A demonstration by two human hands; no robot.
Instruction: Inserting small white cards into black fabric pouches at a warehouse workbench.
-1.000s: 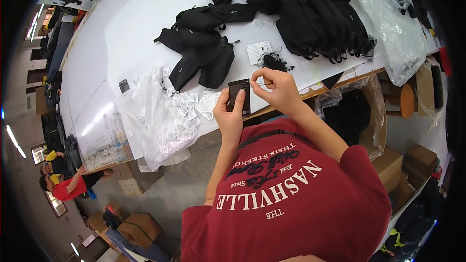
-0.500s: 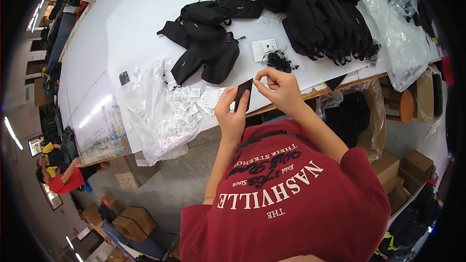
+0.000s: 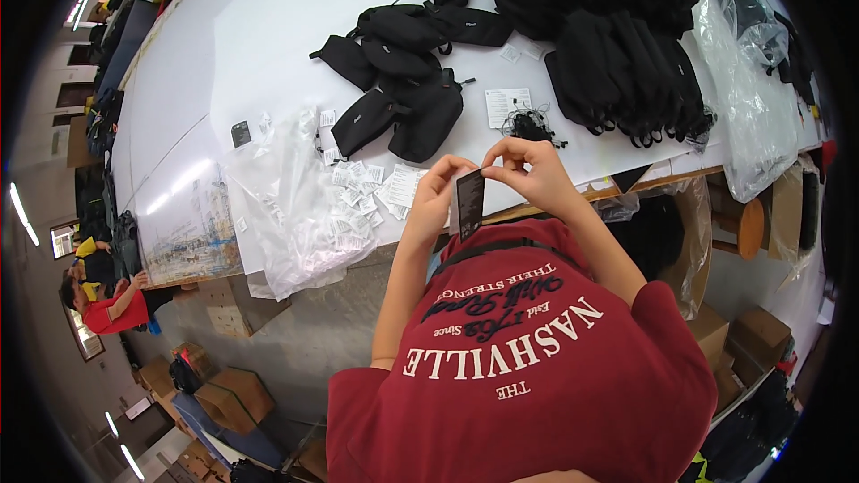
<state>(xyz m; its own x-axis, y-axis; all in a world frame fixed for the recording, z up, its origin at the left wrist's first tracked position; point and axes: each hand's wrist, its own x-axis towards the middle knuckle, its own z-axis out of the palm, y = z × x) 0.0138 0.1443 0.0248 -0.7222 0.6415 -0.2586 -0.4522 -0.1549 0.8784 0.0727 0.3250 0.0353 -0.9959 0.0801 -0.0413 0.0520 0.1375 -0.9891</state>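
A black hang tag [image 3: 470,207] with small pale print hangs upright in front of my waist, by the table's near edge. My left hand [image 3: 433,199] is closed, pinching the tag at its upper left side. The fingers of my right hand [image 3: 535,175] are pressed together at the tag's upper right corner; anything thin between them is too small to make out. Just beyond that hand lies a tangle of black strings [image 3: 532,128], touching a white printed card [image 3: 507,105]. Many small white labels [image 3: 352,206] are scattered left of my hands.
Several black pouches [image 3: 428,121] lie mid-table; a large heap of them [image 3: 622,72] is at the right. Clear plastic bags [image 3: 295,233] spread over the left near edge and the right end. A person in red [image 3: 116,309] stands far left. Cardboard boxes [image 3: 756,340] sit below.
The tag has turned from slanted to upright with its printed face showing. My left fingers have moved up to its top, and my right fingers have come onto its corner. The whole view has shifted slightly.
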